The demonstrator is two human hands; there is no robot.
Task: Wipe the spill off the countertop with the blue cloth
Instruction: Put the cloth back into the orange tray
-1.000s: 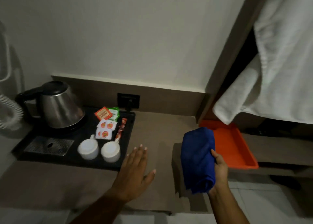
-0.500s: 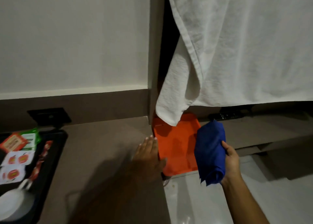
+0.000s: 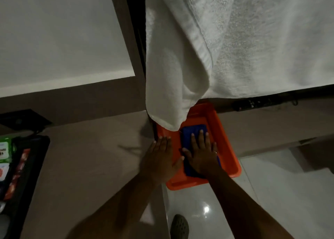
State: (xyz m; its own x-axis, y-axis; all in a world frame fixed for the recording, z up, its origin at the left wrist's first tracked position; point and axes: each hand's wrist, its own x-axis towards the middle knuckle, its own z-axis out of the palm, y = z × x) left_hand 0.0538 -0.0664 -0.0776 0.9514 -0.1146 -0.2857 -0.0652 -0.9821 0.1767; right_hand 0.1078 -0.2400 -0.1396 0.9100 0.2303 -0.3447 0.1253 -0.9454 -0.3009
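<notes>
The blue cloth (image 3: 191,132) lies folded inside an orange tray (image 3: 229,155) just right of the brown countertop (image 3: 90,157). My right hand (image 3: 200,153) rests flat on top of the cloth, fingers spread, covering most of it. My left hand (image 3: 160,157) lies flat and open at the countertop's right edge, its fingers over the tray's left rim. I see no wet patch on the dim countertop.
A large white towel (image 3: 216,48) hangs down over the tray's far end. A black tray (image 3: 34,166) with sachets (image 3: 5,148) sits at the countertop's left. Glossy floor tiles (image 3: 271,184) and a dark shoe (image 3: 179,227) lie below.
My right hand carried the hanging blue cloth down into the orange tray and now lies flat on it. My left hand slid right to the tray's rim. The view turned right and down.
</notes>
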